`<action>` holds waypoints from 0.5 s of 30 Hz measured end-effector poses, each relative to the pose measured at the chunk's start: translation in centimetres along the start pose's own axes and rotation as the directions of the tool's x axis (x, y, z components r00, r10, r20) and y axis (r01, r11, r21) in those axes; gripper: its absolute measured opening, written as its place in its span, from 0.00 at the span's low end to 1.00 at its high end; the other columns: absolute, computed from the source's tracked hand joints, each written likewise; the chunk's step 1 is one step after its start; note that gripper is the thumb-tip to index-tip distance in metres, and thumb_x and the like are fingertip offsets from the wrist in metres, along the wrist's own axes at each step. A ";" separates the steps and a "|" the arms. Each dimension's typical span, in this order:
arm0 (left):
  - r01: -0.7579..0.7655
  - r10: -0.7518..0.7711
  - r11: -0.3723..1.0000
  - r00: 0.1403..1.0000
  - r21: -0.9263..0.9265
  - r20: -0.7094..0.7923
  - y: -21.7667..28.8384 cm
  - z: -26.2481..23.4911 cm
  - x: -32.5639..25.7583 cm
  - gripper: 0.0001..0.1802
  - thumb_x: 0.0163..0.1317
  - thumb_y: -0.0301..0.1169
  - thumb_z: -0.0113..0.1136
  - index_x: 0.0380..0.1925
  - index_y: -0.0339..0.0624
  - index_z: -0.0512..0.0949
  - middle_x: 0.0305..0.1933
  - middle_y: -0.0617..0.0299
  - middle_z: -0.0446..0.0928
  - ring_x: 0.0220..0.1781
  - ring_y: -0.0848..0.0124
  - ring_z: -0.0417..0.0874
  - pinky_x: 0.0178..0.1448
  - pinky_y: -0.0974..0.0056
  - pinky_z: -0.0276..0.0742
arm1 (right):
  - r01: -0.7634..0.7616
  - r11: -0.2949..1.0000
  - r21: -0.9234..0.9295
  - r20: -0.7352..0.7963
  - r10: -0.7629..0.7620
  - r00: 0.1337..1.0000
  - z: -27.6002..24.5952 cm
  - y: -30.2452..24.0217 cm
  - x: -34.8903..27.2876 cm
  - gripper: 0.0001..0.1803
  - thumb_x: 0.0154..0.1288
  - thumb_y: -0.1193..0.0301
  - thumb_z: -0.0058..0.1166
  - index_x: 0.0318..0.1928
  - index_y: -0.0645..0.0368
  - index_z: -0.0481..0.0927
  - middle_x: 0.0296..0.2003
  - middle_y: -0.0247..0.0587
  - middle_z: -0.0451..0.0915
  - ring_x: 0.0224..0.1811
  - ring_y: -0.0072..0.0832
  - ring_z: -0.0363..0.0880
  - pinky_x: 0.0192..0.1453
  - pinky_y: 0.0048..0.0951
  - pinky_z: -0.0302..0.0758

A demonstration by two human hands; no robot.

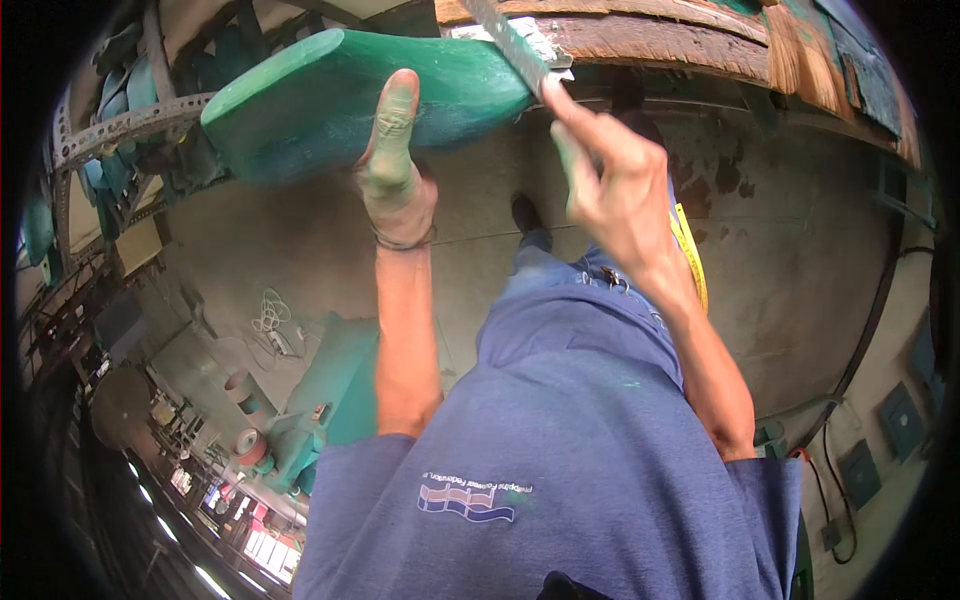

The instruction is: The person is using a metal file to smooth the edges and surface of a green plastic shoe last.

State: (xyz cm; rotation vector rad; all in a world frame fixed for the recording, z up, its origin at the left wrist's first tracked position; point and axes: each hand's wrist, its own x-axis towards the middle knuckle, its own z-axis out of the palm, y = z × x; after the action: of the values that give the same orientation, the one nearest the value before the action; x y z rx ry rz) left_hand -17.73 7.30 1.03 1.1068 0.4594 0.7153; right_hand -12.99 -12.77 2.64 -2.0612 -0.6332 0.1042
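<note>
A green shoe last (450,85) lies crosswise at the top of the head view, its broad pale-edged end to the left. My left hand (392,185) grips it from below, the thumb laid up along its near side; the other fingers are hidden behind it. Across the narrow right end of the last rests a flat metal file (512,42), slanting up and to the left. My right hand (622,185) is closed on the file's near end, its index finger stretched along the metal.
A worn wooden bench (670,45) with splintered edges runs along the top right, white crumpled material (540,45) on it. A perforated metal rack (130,130) with blue-green pieces stands left. A green machine (325,380) and white cable (270,315) are lower left. A yellow measuring tape (692,260) hangs near my right forearm.
</note>
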 end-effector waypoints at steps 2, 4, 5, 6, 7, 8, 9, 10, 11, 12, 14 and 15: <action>-0.008 0.006 0.995 1.000 -0.097 -0.022 1.5 2.2 -1.3 0.21 0.70 0.22 0.75 0.62 0.39 0.84 0.58 0.60 0.88 0.54 0.71 0.89 0.65 0.61 0.88 | -0.128 0.991 0.036 0.061 0.125 0.990 -0.7 -2.7 -2.7 0.33 0.74 0.84 0.62 0.76 0.48 0.82 0.38 0.53 0.88 0.30 0.34 0.80 0.40 0.32 0.78; 0.041 -0.046 0.990 0.998 -0.132 -0.036 2.0 3.7 -2.2 0.23 0.69 0.23 0.75 0.64 0.39 0.83 0.59 0.59 0.87 0.55 0.69 0.89 0.65 0.60 0.87 | -0.187 0.978 0.094 0.085 0.179 0.980 -1.5 -4.9 -5.0 0.32 0.74 0.86 0.61 0.76 0.53 0.81 0.46 0.55 0.91 0.36 0.34 0.87 0.47 0.31 0.81; 0.087 -0.098 0.983 0.994 -0.163 -0.057 2.2 4.4 -2.5 0.25 0.68 0.23 0.76 0.65 0.39 0.82 0.60 0.58 0.86 0.56 0.67 0.88 0.65 0.58 0.87 | -0.199 0.972 0.129 0.087 0.188 0.978 -1.6 -5.4 -5.4 0.32 0.74 0.86 0.60 0.76 0.55 0.81 0.48 0.56 0.92 0.38 0.34 0.89 0.49 0.31 0.82; 0.133 -0.150 0.972 0.986 -0.195 -0.076 2.4 5.0 -2.8 0.27 0.68 0.23 0.76 0.66 0.39 0.81 0.61 0.58 0.85 0.57 0.65 0.87 0.65 0.57 0.86 | -0.158 0.983 0.096 0.056 0.153 0.987 -1.3 -4.7 -4.6 0.31 0.75 0.85 0.60 0.75 0.56 0.81 0.49 0.56 0.92 0.38 0.31 0.89 0.48 0.30 0.82; 0.176 -0.200 0.959 0.975 -0.223 -0.093 2.6 5.5 -3.1 0.29 0.67 0.23 0.77 0.68 0.38 0.80 0.63 0.57 0.84 0.58 0.64 0.87 0.65 0.55 0.85 | -0.118 0.991 0.065 0.026 0.117 0.993 -0.8 -3.6 -3.0 0.29 0.76 0.85 0.59 0.75 0.56 0.81 0.49 0.56 0.92 0.39 0.29 0.89 0.47 0.30 0.82; 0.213 -0.246 0.944 0.963 -0.252 -0.111 2.9 5.7 -3.1 0.31 0.66 0.23 0.77 0.69 0.38 0.79 0.64 0.57 0.83 0.59 0.62 0.86 0.65 0.54 0.85 | -0.126 0.988 0.086 -0.017 0.128 0.992 -0.1 -2.5 -1.3 0.28 0.78 0.83 0.59 0.74 0.56 0.82 0.51 0.57 0.92 0.40 0.24 0.88 0.47 0.29 0.81; 0.213 -0.247 0.944 0.963 -0.253 -0.108 2.9 5.6 -3.1 0.31 0.66 0.23 0.77 0.69 0.38 0.79 0.64 0.57 0.83 0.59 0.62 0.86 0.65 0.54 0.85 | -0.275 0.961 0.038 0.068 0.272 0.960 -0.8 -3.2 0.4 0.26 0.79 0.81 0.59 0.74 0.56 0.81 0.50 0.56 0.92 0.37 0.19 0.84 0.44 0.28 0.81; 0.193 -0.225 0.953 0.967 -0.233 -0.120 2.8 5.5 -3.2 0.31 0.66 0.23 0.77 0.69 0.38 0.79 0.63 0.57 0.84 0.59 0.63 0.86 0.65 0.54 0.85 | -0.252 0.966 0.050 0.051 0.249 0.967 -0.6 -3.4 0.2 0.27 0.78 0.81 0.59 0.74 0.56 0.81 0.48 0.54 0.92 0.35 0.21 0.83 0.43 0.29 0.80; 0.173 -0.203 0.962 0.970 -0.212 -0.132 2.6 5.3 -3.2 0.30 0.67 0.24 0.77 0.68 0.38 0.80 0.63 0.57 0.84 0.59 0.63 0.86 0.66 0.55 0.85 | -0.228 0.972 0.062 0.034 0.226 0.973 -0.5 -3.5 0.1 0.28 0.77 0.82 0.59 0.75 0.56 0.81 0.46 0.53 0.92 0.32 0.23 0.81 0.42 0.29 0.79; 0.152 -0.181 0.970 0.973 -0.191 -0.143 2.4 5.1 -3.2 0.29 0.67 0.24 0.77 0.67 0.38 0.80 0.62 0.57 0.84 0.59 0.64 0.87 0.66 0.55 0.86 | -0.164 0.983 0.083 0.020 0.163 0.986 -0.3 -3.9 -1.6 0.29 0.76 0.83 0.60 0.75 0.56 0.81 0.46 0.53 0.91 0.31 0.25 0.81 0.42 0.29 0.79; 0.113 -0.138 0.982 0.977 -0.154 -0.161 1.4 4.9 -2.9 0.27 0.67 0.24 0.77 0.65 0.37 0.81 0.61 0.58 0.85 0.58 0.65 0.87 0.66 0.56 0.86 | -0.226 0.970 0.086 0.122 0.215 0.969 -1.5 -6.7 -5.1 0.31 0.74 0.86 0.60 0.76 0.56 0.81 0.51 0.59 0.91 0.40 0.35 0.91 0.47 0.32 0.83; 0.090 -0.113 0.987 0.979 -0.133 -0.170 1.3 4.8 -2.8 0.26 0.67 0.24 0.77 0.65 0.37 0.82 0.61 0.58 0.85 0.58 0.65 0.87 0.66 0.56 0.86 | -0.191 0.960 0.205 0.081 0.177 0.981 -1.1 -6.8 -6.0 0.31 0.74 0.86 0.60 0.75 0.58 0.81 0.56 0.61 0.90 0.51 0.39 0.94 0.55 0.32 0.84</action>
State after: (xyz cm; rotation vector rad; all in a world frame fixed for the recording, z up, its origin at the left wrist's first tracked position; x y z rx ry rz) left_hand -16.88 2.58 4.04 0.8995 0.6099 0.7452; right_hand -20.53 -13.59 7.80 -1.9111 -0.4455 0.3313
